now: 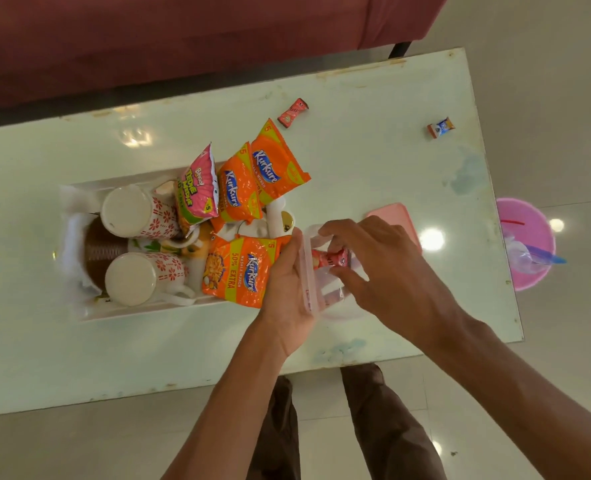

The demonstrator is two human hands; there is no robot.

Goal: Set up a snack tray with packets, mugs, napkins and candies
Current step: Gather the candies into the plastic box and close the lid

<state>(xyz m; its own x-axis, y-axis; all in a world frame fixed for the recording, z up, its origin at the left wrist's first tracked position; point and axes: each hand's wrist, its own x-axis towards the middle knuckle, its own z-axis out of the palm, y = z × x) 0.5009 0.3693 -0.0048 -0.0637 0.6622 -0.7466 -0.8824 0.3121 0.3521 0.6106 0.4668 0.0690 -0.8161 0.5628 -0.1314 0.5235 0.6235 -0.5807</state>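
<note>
While the left hand (pixel 285 278) lies with fairly straight fingers against the left wall of a clear plastic container (pixel 327 294), the right hand (pixel 384 265) reaches over the container's open top. Its thumb and fingertips pinch a red wrapped candy (pixel 332 258) just above the container's inside. The container stands on the pale green glass tabletop (pixel 373 150), just right of a white rectangular tray (pixel 131 311).

In the tray, two white mugs with red flower prints (pixel 131 213) lie on their sides with their bases toward the camera, one behind the other. To their right are three orange Kurkure snack packets (pixel 238 271); two lean at the far end, and one lies at the near end, touching the left hand. A pink snack packet (pixel 197 188) stands beside the far ones. White paper napkins (pixel 76 202) line the tray's left end.

A pink flat lid (pixel 391 213) lies just behind the right hand. Farther back on the tabletop, well apart, lie a second red wrapped candy (pixel 292 113) and a blue, white and orange wrapped candy (pixel 441 127). A pink plastic bucket (pixel 526 237) stands on the floor beyond the tabletop's right end.
</note>
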